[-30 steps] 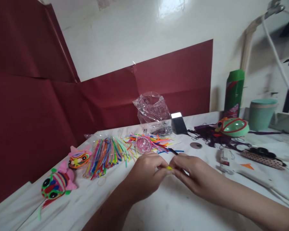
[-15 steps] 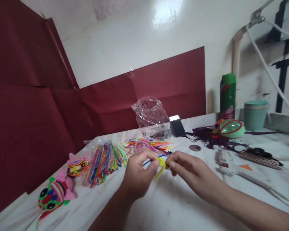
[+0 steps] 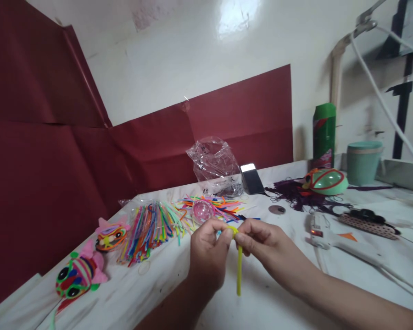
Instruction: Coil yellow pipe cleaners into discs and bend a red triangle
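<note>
Yellow pipe cleaner [image 3: 239, 272], bent top pinched by left hand [image 3: 209, 250] and right hand [image 3: 266, 240]. I note tail straight down, nearer right.

White-covered tabletop [image 3: 248, 311]. Left: two fish-like figures [image 3: 84, 272]. Centre: partly bagged bundle of coloured stems [image 3: 147, 233]; loose stems [image 3: 223, 208] just beside. Right: grey disc [image 3: 276, 209], purple fringe [image 3: 289, 193], white glue gun [image 3: 361, 251], dotted case [image 3: 368, 226] near gun. Rear right: teal container [image 3: 364, 165].
</note>
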The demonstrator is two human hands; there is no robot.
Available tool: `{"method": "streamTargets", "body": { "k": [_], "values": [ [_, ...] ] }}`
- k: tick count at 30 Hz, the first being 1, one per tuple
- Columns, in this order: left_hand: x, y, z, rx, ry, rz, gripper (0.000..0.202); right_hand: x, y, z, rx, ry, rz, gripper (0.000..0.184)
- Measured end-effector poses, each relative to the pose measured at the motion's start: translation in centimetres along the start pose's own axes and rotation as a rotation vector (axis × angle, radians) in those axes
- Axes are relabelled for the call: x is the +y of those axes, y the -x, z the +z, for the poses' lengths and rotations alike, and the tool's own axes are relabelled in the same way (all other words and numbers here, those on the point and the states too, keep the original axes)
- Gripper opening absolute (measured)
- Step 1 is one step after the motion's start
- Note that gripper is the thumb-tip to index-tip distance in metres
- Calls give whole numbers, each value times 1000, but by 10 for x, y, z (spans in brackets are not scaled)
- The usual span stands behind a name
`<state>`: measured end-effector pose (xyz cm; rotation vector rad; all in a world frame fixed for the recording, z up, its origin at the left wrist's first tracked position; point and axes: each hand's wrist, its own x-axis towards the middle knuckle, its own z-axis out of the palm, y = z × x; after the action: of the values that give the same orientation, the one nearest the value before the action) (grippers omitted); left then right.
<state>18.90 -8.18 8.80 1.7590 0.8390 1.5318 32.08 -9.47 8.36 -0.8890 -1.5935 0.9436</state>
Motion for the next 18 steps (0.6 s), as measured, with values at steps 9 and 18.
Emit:
{"method": "streamTargets", "body": {
  "k": [9,18],
  "values": [
    [-1,0,-1,71,-53,93,11,5,-2,0,48,-30,-14,19],
    [2,0,-1,50,-296,217,13,3,1,-3,126,327,-256,14]
  ]
}}
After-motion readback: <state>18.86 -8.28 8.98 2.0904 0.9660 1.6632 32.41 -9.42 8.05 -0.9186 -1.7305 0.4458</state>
